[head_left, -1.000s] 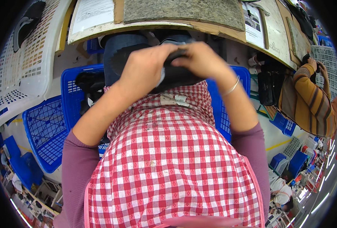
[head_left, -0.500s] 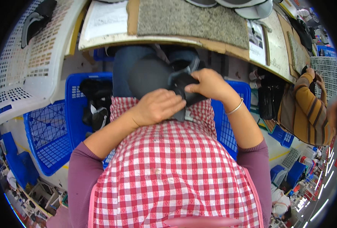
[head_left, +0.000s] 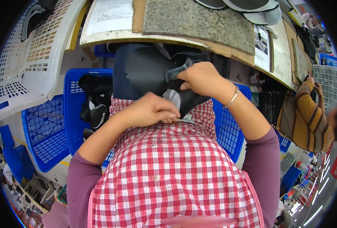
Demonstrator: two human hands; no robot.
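A black shoe upper (head_left: 189, 97) with a grey-edged opening and a light grey patch lies across my lap. My right hand (head_left: 204, 79) grips it near the opening, thumb and fingers closed on the edge. At its lower end is my left hand (head_left: 151, 111), slightly blurred, fingers curled together with their tips by the upper's edge. What those fingers pinch, if anything, is hidden. A smooth black leather surface (head_left: 147, 70) covers much of my jeans beyond the left hand; I cannot tell whether it belongs to the same upper.
A worktable (head_left: 210, 49) stands ahead, bearing a grey stone-like slab (head_left: 195, 24), papers and grey-and-black pieces. Blue crates (head_left: 88, 72) flank my legs, the left one holding black pieces. A white basket (head_left: 52, 72) is at upper left. A person in striped sleeves (head_left: 309, 110) works at right.
My left hand has lifted off the upper's face and drawn toward me, fingers now curled. The upper's grey patch has come into view, while my right hand keeps its hold.
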